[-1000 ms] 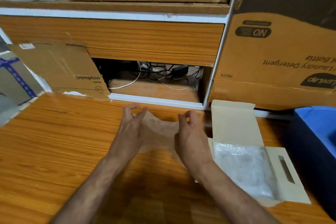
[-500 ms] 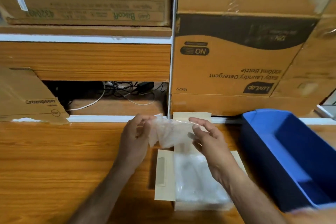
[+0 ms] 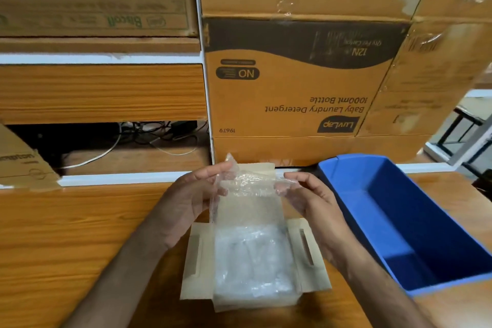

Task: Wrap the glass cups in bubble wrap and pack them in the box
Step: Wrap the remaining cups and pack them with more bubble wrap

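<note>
A small beige cardboard box [image 3: 191, 255] lies open on the wooden table, its side flaps spread flat. Inside it sits a bundle of bubble wrap [image 3: 253, 266]; whatever it covers is hidden. Above the box's far end I hold a loose sheet of clear bubble wrap [image 3: 247, 181] stretched between both hands. My left hand [image 3: 191, 200] pinches its left edge and my right hand [image 3: 308, 197] pinches its right edge. No bare glass cup is visible.
An empty blue plastic bin [image 3: 399, 221] stands just right of the box. Large cardboard cartons [image 3: 292, 104] are stacked at the back. A wooden shelf opening with cables [image 3: 149, 138] is at the back left, and a torn cardboard piece [image 3: 21, 168] leans at far left.
The view swung right, bringing the box beneath my hands and the blue bin into view. The bubble wrap sheet is now held above the open box and spread wider.
</note>
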